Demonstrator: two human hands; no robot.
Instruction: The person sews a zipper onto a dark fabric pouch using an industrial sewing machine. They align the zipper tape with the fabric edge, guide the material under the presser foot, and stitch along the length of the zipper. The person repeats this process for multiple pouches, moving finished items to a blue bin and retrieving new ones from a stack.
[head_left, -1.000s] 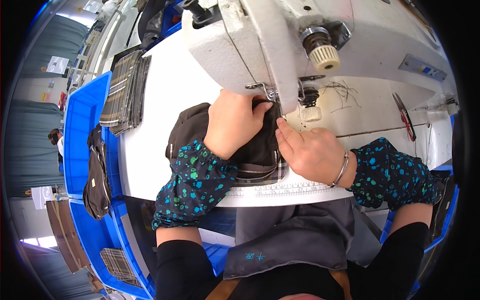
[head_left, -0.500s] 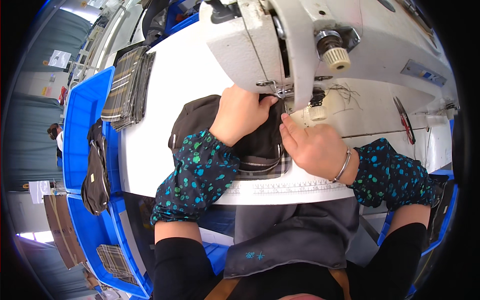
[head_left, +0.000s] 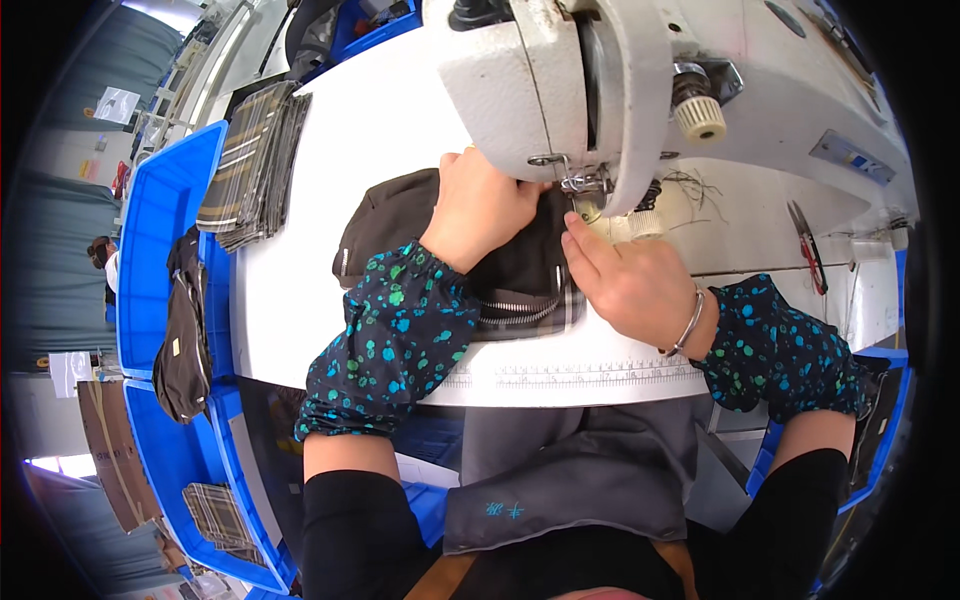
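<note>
Left grip (head_left: pixel 485 208) curls over the dark zippered bag (head_left: pixel 390 215); right grip (head_left: pixel 638 285) lays extended fingers along its right edge. How closed either is, I cannot tell. The bag lies mid-frame on the white worktop (head_left: pixel 345 120), beside the sewing machine's needle area (head_left: pixel 585 185).

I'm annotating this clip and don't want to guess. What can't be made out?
All in the head view:
Left hand: some fingertips hidden behind the sewing machine.
Zippered piece: partly covered by the left hand and left sleeve.
Sewing machine: top cut off by the upper edge.
Loose threads: too fine to count.
</note>
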